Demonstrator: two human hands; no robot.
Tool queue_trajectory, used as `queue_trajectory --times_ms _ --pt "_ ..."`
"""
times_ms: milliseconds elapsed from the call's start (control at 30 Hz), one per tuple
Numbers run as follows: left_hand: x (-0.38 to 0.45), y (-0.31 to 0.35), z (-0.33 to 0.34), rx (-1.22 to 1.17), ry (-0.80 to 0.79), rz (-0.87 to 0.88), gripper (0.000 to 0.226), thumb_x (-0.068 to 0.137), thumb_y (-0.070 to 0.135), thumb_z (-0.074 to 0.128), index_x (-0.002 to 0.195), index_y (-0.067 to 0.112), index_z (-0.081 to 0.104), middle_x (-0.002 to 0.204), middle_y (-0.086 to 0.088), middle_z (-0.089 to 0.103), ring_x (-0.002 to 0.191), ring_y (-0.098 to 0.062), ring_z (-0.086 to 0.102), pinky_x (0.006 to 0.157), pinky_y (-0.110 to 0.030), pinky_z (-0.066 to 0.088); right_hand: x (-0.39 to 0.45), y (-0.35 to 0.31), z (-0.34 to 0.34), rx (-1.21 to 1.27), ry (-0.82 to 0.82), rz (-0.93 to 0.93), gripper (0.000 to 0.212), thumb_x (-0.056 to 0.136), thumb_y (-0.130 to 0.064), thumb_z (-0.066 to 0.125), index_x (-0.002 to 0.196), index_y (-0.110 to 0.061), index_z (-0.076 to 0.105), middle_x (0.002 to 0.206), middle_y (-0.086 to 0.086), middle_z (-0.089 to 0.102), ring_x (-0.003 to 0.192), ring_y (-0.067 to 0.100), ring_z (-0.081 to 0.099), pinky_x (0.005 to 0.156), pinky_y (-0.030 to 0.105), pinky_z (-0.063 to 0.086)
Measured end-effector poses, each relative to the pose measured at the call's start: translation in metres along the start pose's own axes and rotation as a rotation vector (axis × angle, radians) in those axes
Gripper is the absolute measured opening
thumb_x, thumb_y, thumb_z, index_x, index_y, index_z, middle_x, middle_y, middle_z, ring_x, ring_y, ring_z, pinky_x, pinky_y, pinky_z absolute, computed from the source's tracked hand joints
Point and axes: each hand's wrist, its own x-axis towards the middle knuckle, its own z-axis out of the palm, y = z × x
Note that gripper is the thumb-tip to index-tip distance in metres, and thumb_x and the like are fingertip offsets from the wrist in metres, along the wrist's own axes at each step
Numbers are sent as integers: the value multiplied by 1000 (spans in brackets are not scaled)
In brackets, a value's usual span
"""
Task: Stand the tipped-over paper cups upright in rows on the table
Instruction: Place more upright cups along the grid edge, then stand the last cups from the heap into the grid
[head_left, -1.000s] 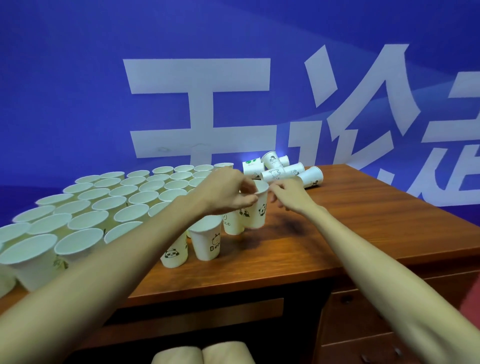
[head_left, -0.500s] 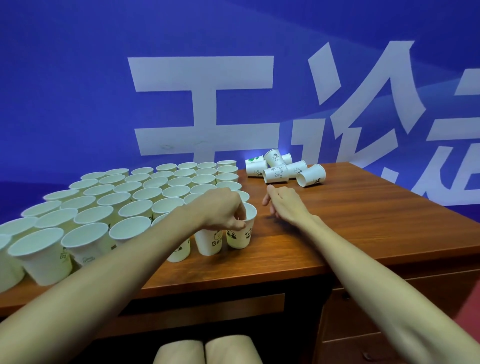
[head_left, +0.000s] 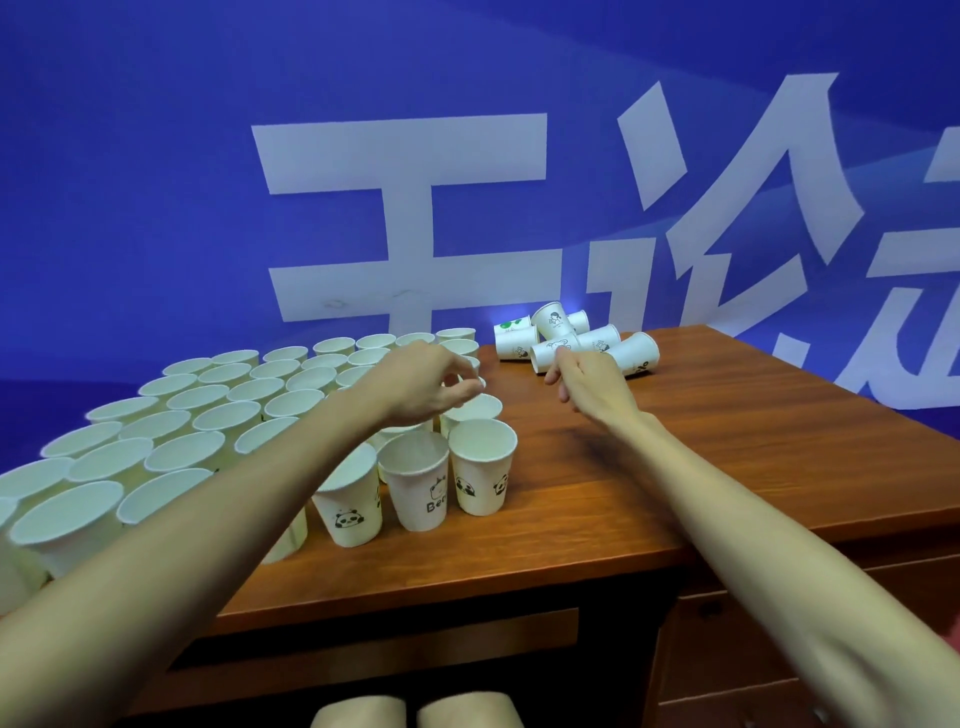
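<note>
Clearly the upright cups crowd the table's left so rows build rightward. Tipped cups lie heaped at the back edge, long axes roughly level, mouths mostly rightward. Left hand, loosely curled, seemingly holds nothing; right hand reaches relaxed toward the heap.

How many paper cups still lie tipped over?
6 visible white paper cups lie clustered at the wooden table's far edge, beyond the right hand; more may hide behind.
</note>
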Motion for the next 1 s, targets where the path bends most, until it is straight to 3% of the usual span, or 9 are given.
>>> queue_trajectory --times_ms 133,233,333,467,700,800,867,1000 --pt "27 -20 5 49 11 -21 30 96 39 51 112 22 70 106 6 71 83 -8 58 63 -22 40 29 14 6 -53 14 99 29 91 -32 37 80 -20 61 71 5 70 57 19 60 70 39 53" --pt "50 -34 10 38 -11 -42 29 97 37 52 115 22 69 112 5 70 83 -7 55 66 -20 38 57 27 15 -87 11 170 25 90 -34 40 100 -22 59 82 3 69 78 25 66 73 35 51" --pt "75 -51 16 36 -46 -72 30 96 37 53 119 22 66 117 5 67 87 -7 56 74 -22 42 87 38 19 -153 -33 232 40 87 -35 44 124 -22 52 99 5 68 96 27 63 87 41 50" --pt "104 -74 27 22 -51 -112 35 96 37 54 126 21 62 130 3 61 109 -14 57 88 -27 44 122 48 20 -164 -28 331 57 83 -41 52 134 -17 43 116 7 61 107 31 58 91 43 49" --pt "134 -92 51 -29 -27 -119 35 95 39 54 125 23 61 134 2 58 118 -17 54 97 -33 44 155 82 35 -81 31 472 52 81 -39 50 122 -9 46 105 12 66 89 33 65 76 39 51" --pt "137 -92 63 -44 -33 -97 34 95 38 54 125 25 61 136 3 55 121 -16 51 97 -31 41 157 93 41 -34 28 458 23 85 -33 47 100 -15 50 82 8 71 58 21 63 80 42 56" --pt "137 -92 69 -48 -39 -75 34 96 36 53 127 23 60 139 2 52 123 -16 48 96 -28 38 157 95 43 -2 33 441 12 89 -27 46 97 -20 51 75 1 71 52 16 60 79 39 54" --pt "141 -95 77 -42 -8 -76 40 98 38 50 134 23 54 147 2 43 132 -16 39 104 -29 34 161 100 46 74 94 447 20 86 -22 48 98 -15 63 72 -3 71 47 13 57 70 31 50"
